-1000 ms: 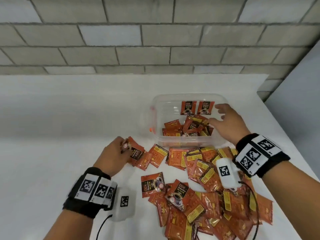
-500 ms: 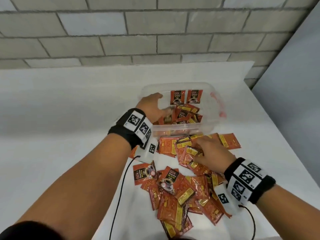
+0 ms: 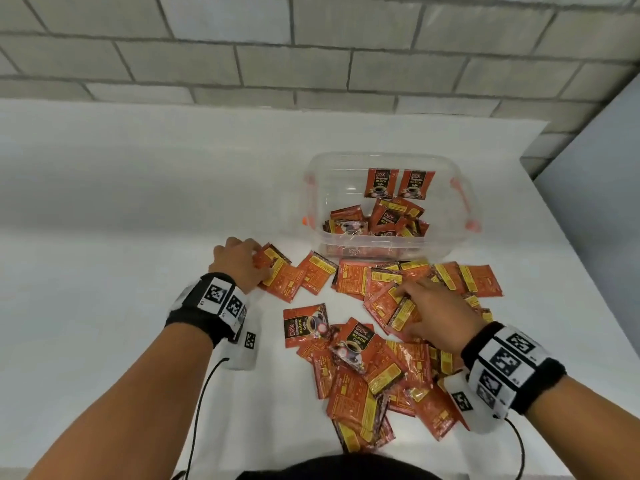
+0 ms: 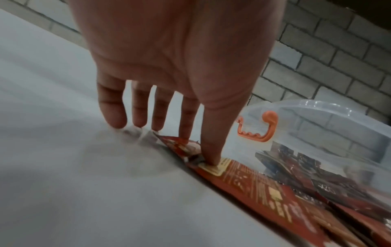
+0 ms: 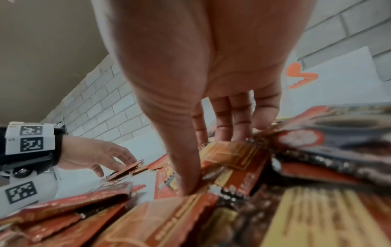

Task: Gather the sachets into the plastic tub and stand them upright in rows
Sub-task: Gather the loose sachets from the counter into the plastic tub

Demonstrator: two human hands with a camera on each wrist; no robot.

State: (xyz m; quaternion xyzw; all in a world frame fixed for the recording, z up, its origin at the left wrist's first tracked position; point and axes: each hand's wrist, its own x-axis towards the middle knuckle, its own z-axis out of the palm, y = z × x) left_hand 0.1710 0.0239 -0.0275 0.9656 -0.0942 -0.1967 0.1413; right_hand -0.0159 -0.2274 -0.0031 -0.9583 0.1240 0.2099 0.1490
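On the white bench (image 3: 138, 209), one clear plastic tub (image 3: 464, 233) sat near the back right, beside the grey brick wall (image 3: 311, 57). Inside it, two sachets (image 3: 398, 183) stood upright side by side against the far wall, while a loose heap (image 3: 377, 220) of several more lay jumbled on the tub floor; their exact number could not be made out. Two orange handles (image 3: 462, 199) showed on the tub's ends. In front of the tub, dozens of red sachets (image 3: 363, 375) were scattered and overlapping, too many to count cleanly. The left hand (image 3: 239, 263) was down at the left edge of the spread, fingers extended, thumb pressing one sachet (image 3: 273, 266) flat. The right hand (image 3: 436, 313) was planted in the thick of the pile, fingers spread and pressing on sachets, nothing lifted. Both wrists wore one marker-printed band each.
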